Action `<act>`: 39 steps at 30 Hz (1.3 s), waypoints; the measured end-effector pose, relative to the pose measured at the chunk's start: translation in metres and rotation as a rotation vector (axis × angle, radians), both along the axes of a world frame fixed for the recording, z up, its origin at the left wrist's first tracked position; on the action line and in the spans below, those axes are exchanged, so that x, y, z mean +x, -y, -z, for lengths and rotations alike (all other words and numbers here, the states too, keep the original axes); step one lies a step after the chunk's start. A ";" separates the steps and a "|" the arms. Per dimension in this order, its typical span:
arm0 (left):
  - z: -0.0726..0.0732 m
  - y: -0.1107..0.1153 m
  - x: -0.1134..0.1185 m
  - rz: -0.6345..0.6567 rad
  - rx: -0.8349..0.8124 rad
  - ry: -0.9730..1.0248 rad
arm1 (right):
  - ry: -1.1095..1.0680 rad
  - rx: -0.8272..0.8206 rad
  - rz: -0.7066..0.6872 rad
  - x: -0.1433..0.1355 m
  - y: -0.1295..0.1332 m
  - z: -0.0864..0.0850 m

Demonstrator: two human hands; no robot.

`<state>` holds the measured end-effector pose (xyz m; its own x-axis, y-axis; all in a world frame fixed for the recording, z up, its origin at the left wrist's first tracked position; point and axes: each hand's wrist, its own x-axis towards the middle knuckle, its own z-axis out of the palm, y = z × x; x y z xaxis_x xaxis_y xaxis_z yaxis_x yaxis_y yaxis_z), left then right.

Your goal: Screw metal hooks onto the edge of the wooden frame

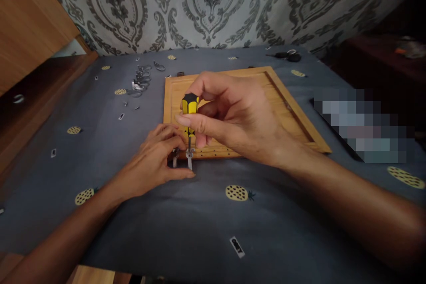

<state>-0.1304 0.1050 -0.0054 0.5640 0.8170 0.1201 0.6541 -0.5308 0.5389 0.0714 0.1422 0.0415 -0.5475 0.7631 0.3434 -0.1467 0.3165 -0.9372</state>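
My right hand (233,115) grips a small screwdriver (190,104) with a yellow and black handle, held upright, its shaft pointing down. The screwdriver's tip meets a small silvery metal hook (189,161) at the near edge of a wooden framed board (299,117). My left hand (159,157) is closed around that hook, thumb by its lower end and fingers on the board's edge. Beside it, a second metal hook (175,159) sits partly hidden by my left fingers. Small dark holes run along the board's near edge to the right.
Several loose metal hooks (143,75) lie in a cluster at the back left, with small bits (125,104) nearer. Black-handled scissors (289,55) lie at the back right. A dark flat item (346,142), partly pixelated, is on the right. Wooden furniture (33,22) stands at left.
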 end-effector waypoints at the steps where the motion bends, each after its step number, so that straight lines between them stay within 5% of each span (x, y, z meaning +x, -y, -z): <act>1: 0.000 0.000 0.000 -0.003 -0.002 0.001 | 0.005 -0.001 0.001 0.000 0.000 0.000; 14: 0.000 0.000 0.000 -0.014 -0.008 0.048 | 0.143 0.034 -0.182 0.007 0.000 -0.007; 21: 0.004 0.000 -0.001 -0.007 -0.037 0.048 | 0.005 -0.044 -0.046 -0.005 0.006 0.004; 39: -0.003 0.000 0.001 -0.017 -0.051 0.027 | -0.001 -0.015 -0.039 -0.004 0.002 0.005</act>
<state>-0.1291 0.1048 -0.0022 0.5470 0.8319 0.0931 0.6480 -0.4912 0.5821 0.0673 0.1400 0.0366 -0.5766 0.7465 0.3321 -0.1592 0.2961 -0.9418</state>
